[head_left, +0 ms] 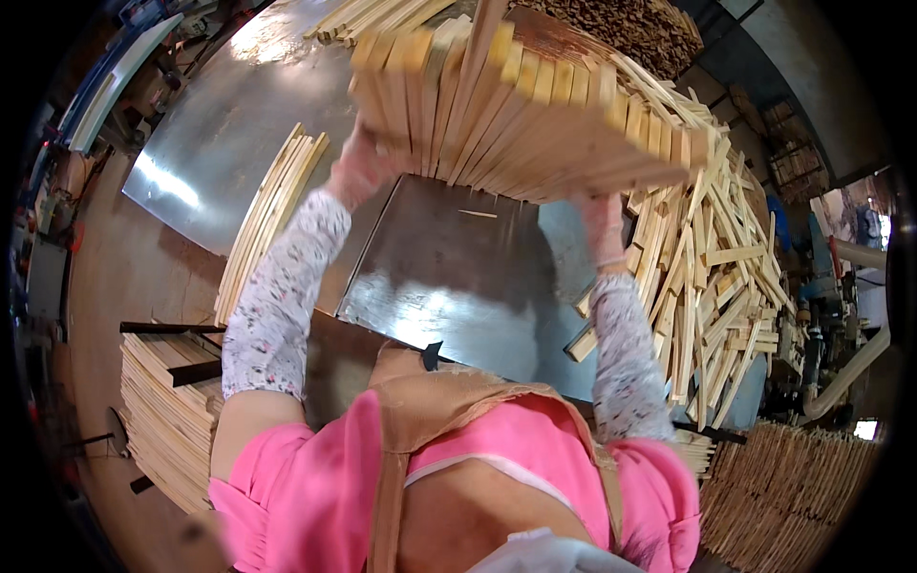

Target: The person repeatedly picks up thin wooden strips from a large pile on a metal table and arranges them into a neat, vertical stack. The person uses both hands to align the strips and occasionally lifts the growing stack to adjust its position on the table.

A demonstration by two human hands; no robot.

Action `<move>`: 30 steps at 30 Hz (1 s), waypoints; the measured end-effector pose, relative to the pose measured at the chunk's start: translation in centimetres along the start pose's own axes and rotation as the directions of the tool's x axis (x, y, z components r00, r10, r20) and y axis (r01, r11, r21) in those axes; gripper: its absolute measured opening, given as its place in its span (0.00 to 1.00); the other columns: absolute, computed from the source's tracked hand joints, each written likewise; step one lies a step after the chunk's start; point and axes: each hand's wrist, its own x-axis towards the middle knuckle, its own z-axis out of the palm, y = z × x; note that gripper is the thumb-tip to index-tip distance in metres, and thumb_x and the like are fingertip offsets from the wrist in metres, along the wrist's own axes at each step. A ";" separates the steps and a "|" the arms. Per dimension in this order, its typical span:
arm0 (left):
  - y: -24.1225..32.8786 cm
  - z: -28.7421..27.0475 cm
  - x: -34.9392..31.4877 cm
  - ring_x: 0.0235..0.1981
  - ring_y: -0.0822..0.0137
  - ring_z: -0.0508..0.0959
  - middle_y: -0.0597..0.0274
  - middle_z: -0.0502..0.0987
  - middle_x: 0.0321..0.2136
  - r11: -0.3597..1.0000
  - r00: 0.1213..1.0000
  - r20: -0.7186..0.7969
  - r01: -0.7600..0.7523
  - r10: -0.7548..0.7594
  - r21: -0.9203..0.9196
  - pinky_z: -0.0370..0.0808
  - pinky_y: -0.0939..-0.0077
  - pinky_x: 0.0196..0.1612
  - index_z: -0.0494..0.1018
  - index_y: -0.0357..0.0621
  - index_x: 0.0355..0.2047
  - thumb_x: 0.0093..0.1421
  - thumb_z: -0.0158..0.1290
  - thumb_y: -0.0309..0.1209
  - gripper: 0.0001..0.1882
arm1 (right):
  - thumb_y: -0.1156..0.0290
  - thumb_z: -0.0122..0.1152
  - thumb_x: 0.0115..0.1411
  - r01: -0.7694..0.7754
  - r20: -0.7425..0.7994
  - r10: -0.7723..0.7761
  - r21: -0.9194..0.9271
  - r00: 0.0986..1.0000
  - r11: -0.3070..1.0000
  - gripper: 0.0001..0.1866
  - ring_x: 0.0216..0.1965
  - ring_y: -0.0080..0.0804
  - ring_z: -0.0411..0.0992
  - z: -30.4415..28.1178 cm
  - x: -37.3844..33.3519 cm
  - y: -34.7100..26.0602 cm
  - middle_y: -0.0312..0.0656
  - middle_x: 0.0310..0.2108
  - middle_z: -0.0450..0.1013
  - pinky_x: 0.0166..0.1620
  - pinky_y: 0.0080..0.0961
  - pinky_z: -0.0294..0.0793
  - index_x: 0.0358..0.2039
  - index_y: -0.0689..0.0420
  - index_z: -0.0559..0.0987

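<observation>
A wide row of pale wooden slats point(535, 134), stood side by side with their yellowish ends up, is squeezed between my two hands above the metal tabletop point(449, 258). My left hand point(361, 164) grips its left end, and my right hand point(600, 227) supports the lower right end. Part of the fingers of both hands is hidden behind the wood. One longer slat point(475, 67) sticks up out of the row toward its left side. Beneath, a thin splinter of wood point(478, 214) lies on the shiny metal.
A jumbled heap of loose slats point(712, 277) covers the table's right side. Several slats point(272, 205) lie together left of my left forearm, and more point(377, 19) at the far edge. Slat stacks stand at lower left point(172, 411) and lower right point(793, 497). Black bars point(172, 328) project near my left elbow.
</observation>
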 end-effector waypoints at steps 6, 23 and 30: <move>-8.6 1.0 -11.3 0.70 0.57 0.72 0.56 0.70 0.71 0.924 0.995 -0.098 -0.052 0.016 -0.378 0.71 0.61 0.72 0.60 0.43 0.76 0.79 0.47 0.50 0.34 | 0.47 0.54 0.77 -0.021 0.070 0.024 -0.038 0.997 0.999 0.45 0.79 0.43 0.56 4.8 -11.0 -2.4 0.46 0.82 0.52 0.80 0.43 0.56 0.83 0.52 0.47; -10.6 -3.3 -26.1 0.58 0.48 0.82 0.42 0.85 0.53 0.648 0.864 -0.396 0.498 -0.311 0.577 0.73 0.60 0.65 0.80 0.41 0.61 0.76 0.48 0.46 0.26 | 0.54 0.55 0.73 -0.309 -0.129 0.358 -0.803 0.925 0.510 0.25 0.53 0.59 0.78 0.6 -23.0 7.9 0.58 0.50 0.82 0.58 0.41 0.75 0.60 0.59 0.79; -8.7 -7.0 -23.0 0.66 0.57 0.76 0.47 0.80 0.61 0.280 0.778 -0.466 0.601 -0.422 0.749 0.65 0.59 0.73 0.78 0.51 0.65 0.71 0.54 0.48 0.27 | 0.56 0.63 0.68 -0.398 -0.205 0.360 -0.669 0.910 0.628 0.25 0.50 0.48 0.81 8.6 -20.6 8.6 0.51 0.49 0.84 0.57 0.39 0.76 0.60 0.58 0.80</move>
